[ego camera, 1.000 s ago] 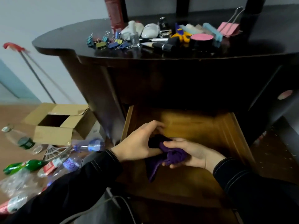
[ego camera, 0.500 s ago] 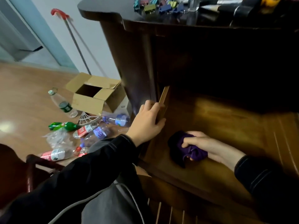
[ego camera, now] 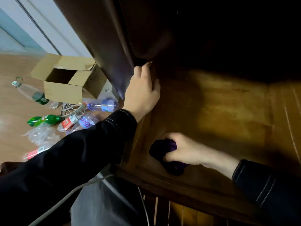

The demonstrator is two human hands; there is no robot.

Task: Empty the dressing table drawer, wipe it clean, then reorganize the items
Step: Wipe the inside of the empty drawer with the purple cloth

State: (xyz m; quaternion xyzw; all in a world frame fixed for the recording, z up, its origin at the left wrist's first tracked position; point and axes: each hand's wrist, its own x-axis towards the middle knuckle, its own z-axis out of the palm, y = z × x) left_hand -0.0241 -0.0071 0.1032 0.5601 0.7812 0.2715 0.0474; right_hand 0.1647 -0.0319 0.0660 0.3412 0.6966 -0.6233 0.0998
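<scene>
The wooden drawer (ego camera: 231, 115) is pulled out of the dark dressing table (ego camera: 114, 38), and its bottom is bare. My right hand (ego camera: 184, 150) presses a bunched purple cloth (ego camera: 164, 152) onto the drawer floor near the front left corner. My left hand (ego camera: 143, 93) grips the top of the drawer's left side wall, fingers curled over the edge where it meets the table. The tabletop and the items on it are out of view.
On the floor at left lie an open cardboard box (ego camera: 68, 79), several plastic bottles (ego camera: 47, 119) and a crumpled plastic bag (ego camera: 40, 134). A grey cable (ego camera: 78, 190) hangs across my lap. Wooden slats (ego camera: 184, 212) show below the drawer front.
My view has dropped and closed in on the drawer. My left hand left the cloth and took hold of the drawer's left wall. My right hand slid the cloth toward the front left corner.
</scene>
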